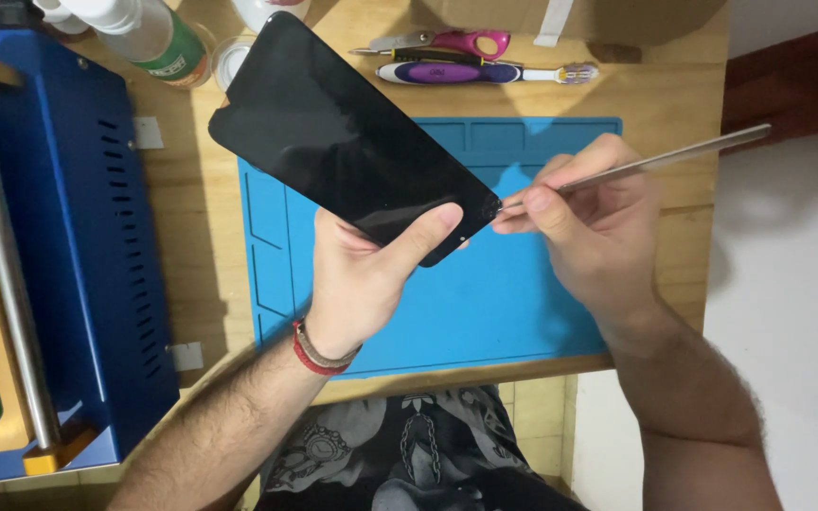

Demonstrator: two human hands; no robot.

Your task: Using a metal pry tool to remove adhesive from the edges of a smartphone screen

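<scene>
Above the blue mat (485, 312), the black phone panel (347, 137) was held tilted, its lower end clamped in the grip of the left hand (362, 270), thumb pressed on the glass near the corner. The right hand (594, 222) pinched a thin metal pry tool (655, 163) between thumb and fingers, its tip touching the panel's lower corner just beside the left thumb. A red and brown wristband (319, 355) circled the left wrist. Beyond the panel stood a clear bottle with a green label (158, 38). Farther from the right hand lay pink-handled scissors (461, 42) and a purple toothbrush (485, 73) on the wooden surface (684, 85). Left of the left hand stood a blue machine (87, 255) with a steel roller (7, 265).
</scene>
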